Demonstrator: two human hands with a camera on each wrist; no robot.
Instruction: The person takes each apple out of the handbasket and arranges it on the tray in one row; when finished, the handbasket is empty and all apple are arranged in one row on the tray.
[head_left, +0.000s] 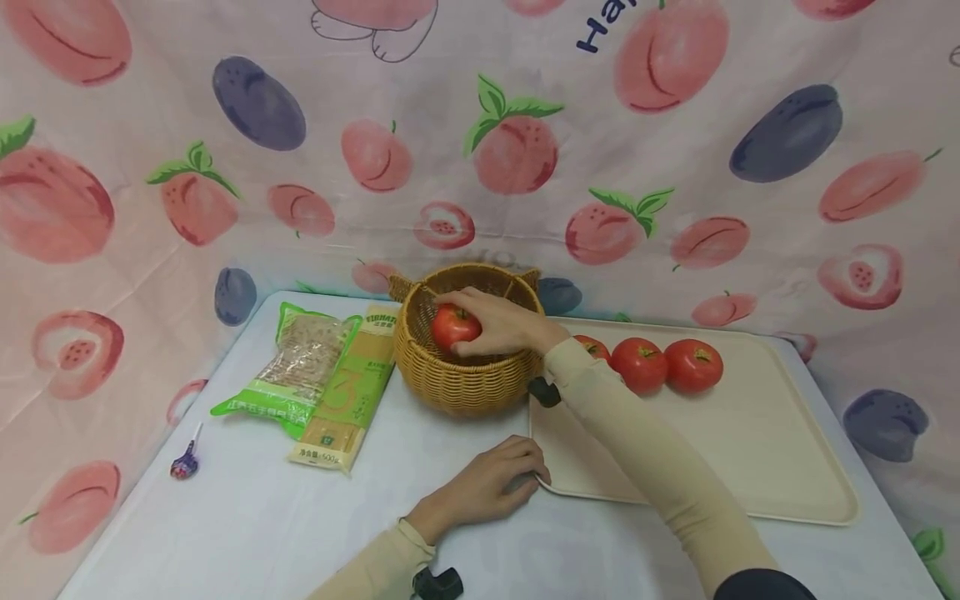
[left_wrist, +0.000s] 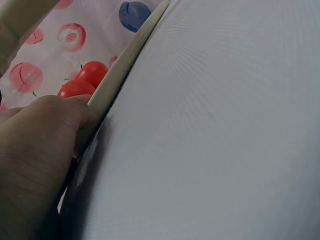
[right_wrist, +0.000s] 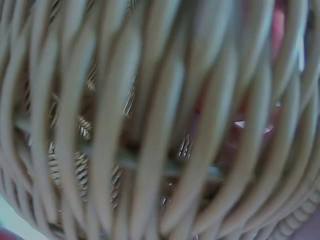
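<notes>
My right hand (head_left: 501, 323) grips a red tomato (head_left: 454, 327) inside the mouth of a round wicker basket (head_left: 465, 387) with two ear-like handles. The basket's woven wall (right_wrist: 150, 120) fills the right wrist view and hides that hand there. Down at the near left corner of a beige tray (head_left: 720, 450), my left hand (head_left: 495, 479) holds the rim with curled fingers. The left wrist view shows this hand (left_wrist: 42, 135) against the tray rim (left_wrist: 120, 70). Three tomatoes (head_left: 639, 365) sit in a row along the tray's far side, one partly behind my right forearm.
Left of the basket lie a green-edged clear bag (head_left: 303, 358) of pale dry food and a flat pasta packet (head_left: 348, 396), overlapping. A wrapped lollipop (head_left: 184, 460) is near the table's left edge. A fruit-print cloth (head_left: 450, 108) hangs behind the white table (head_left: 247, 525).
</notes>
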